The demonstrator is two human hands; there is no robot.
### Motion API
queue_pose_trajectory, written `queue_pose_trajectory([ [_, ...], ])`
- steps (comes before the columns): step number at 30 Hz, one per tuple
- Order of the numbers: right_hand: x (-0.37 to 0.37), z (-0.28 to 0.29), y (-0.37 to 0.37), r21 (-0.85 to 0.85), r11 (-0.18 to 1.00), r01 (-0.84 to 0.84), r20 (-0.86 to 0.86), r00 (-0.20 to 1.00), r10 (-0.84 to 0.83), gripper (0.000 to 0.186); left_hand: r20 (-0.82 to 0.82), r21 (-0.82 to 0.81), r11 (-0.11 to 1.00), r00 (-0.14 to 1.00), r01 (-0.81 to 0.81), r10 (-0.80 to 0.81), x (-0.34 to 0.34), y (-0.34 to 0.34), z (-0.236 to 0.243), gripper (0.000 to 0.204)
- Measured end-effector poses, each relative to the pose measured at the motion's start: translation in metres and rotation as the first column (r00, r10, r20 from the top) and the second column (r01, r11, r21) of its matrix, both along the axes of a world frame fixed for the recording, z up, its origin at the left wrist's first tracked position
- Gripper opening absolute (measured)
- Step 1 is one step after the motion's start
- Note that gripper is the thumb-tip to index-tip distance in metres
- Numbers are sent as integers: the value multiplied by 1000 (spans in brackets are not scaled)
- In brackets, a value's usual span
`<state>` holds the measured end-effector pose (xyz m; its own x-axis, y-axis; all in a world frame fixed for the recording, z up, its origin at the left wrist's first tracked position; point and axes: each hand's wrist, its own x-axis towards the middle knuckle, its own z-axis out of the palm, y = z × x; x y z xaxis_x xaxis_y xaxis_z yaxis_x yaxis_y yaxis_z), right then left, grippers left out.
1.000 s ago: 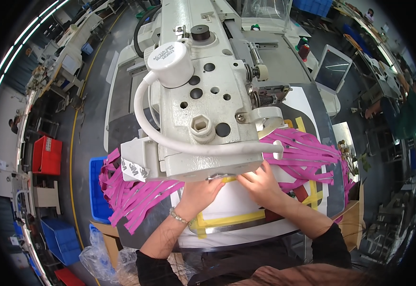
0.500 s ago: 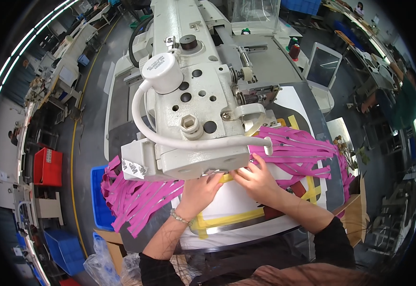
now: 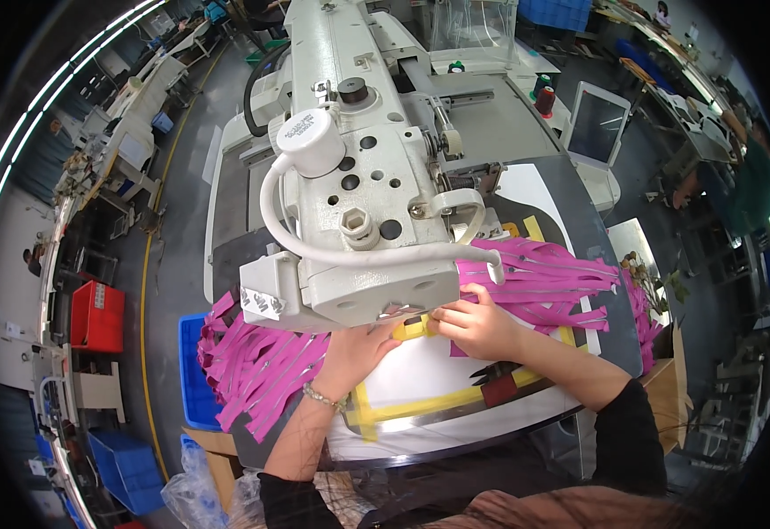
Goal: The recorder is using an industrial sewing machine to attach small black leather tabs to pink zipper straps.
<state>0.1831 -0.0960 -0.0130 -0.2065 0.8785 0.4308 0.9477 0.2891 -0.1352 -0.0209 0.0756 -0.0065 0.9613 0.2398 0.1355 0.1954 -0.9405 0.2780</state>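
Left grip [image 3: 356,353] and right grip [image 3: 476,325] flank the yellow piece [image 3: 414,328] by the machine head [image 3: 376,286], probably steadying it; I can't tell if either is clamped.

At the frame's centre, a grey table [image 3: 584,227] bears pink zips [image 3: 266,375] left and right, a white sheet [image 3: 411,372] between.

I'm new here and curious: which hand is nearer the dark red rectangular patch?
Right. The right hand is just beyond the dark red patch; the left hand is farther off, leftward.
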Motion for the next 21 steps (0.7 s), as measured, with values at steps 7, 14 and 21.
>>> queue_pose_trajectory([
  [7,14,3,8,-55,998,1,-39,999,-3,27,-236,-302,950,972,-82,8,20,28,11,45],
  [14,18,7,14,-23,997,-79,-180,981,74,35,-35,-873,484,998,-60,60,19,58,-43,38],
  [21,18,4,11,-27,999,-38,-272,962,29,33,26,-960,280,993,-7,114,27,47,-23,65],
])
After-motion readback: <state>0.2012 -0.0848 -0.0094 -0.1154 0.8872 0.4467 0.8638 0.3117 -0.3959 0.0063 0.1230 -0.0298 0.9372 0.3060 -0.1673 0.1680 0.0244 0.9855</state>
